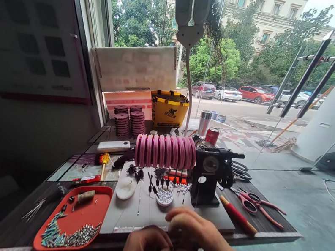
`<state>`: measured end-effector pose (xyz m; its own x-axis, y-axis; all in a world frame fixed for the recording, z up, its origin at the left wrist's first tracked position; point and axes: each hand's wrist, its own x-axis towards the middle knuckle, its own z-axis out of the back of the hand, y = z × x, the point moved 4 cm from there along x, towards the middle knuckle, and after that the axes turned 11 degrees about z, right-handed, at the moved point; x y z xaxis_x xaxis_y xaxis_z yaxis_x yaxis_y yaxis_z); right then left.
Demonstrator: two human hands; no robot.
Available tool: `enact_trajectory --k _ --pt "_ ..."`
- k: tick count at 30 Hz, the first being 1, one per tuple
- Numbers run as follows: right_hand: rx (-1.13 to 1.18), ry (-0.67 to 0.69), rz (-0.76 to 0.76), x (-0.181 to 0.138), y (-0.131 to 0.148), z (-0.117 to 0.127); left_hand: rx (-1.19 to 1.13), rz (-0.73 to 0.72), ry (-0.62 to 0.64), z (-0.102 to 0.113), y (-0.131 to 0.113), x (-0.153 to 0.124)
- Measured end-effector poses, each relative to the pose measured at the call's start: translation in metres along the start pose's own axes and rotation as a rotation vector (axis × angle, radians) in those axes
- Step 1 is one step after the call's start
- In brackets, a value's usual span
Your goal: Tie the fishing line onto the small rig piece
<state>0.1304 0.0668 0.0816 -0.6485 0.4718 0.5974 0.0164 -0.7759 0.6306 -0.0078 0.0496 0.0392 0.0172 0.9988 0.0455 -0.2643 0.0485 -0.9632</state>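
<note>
My left hand (146,250) is at the table's front edge, thumb and forefinger pinched together on something too small to make out. Close against its fingertips, my right hand (199,242) has its fingers curled; what lies between them is hidden. Just beyond the hands, a small white dish of pale round beads (164,195) sits on a white board (146,216). Above the board, a row of pink spools (165,152) lies sideways, attached to a black stand (206,179). Short dark pieces hang from threads below the spools.
A red tray (75,213) holds small metal and teal pieces at left. Red-handled scissors (258,205) and a red-and-yellow stick (237,215) lie at right. Stacked dark pink spools (129,121), a yellow bag (169,111) and a red can (212,136) stand behind.
</note>
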Motion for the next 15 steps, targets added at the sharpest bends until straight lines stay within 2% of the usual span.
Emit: enact_trajectory --k 1,2,3,4,6,9,12,13,15 --pt "-0.226 0.068 0.175 -0.004 0.006 -0.003 -0.229 0.291 0.079 -0.002 0.007 0.0" --pt "-0.415 0.128 0.334 -0.009 0.011 -0.008 -0.43 0.507 0.145 -0.007 0.01 -0.002" --pt "-0.559 0.155 0.465 -0.013 0.014 -0.012 -0.591 0.648 0.188 -0.011 0.011 -0.004" --pt "-0.663 0.149 0.552 -0.017 0.015 -0.015 -0.703 0.721 0.213 -0.014 0.011 -0.006" --pt "-0.763 0.088 0.635 -0.019 0.015 -0.019 -0.792 0.764 0.225 -0.018 0.012 -0.007" --pt "-0.78 0.088 0.705 -0.02 0.013 -0.024 -0.756 0.782 0.222 -0.019 0.018 -0.008" --pt "-0.741 0.1 0.672 -0.019 0.007 -0.028 -0.709 0.757 0.216 -0.017 0.02 -0.008" --pt "-0.713 0.076 0.652 -0.019 0.006 -0.029 -0.668 0.705 0.199 -0.015 0.019 -0.007" --pt "-0.603 0.01 0.598 -0.017 0.005 -0.026 -0.482 0.472 0.13 -0.008 0.012 -0.004"
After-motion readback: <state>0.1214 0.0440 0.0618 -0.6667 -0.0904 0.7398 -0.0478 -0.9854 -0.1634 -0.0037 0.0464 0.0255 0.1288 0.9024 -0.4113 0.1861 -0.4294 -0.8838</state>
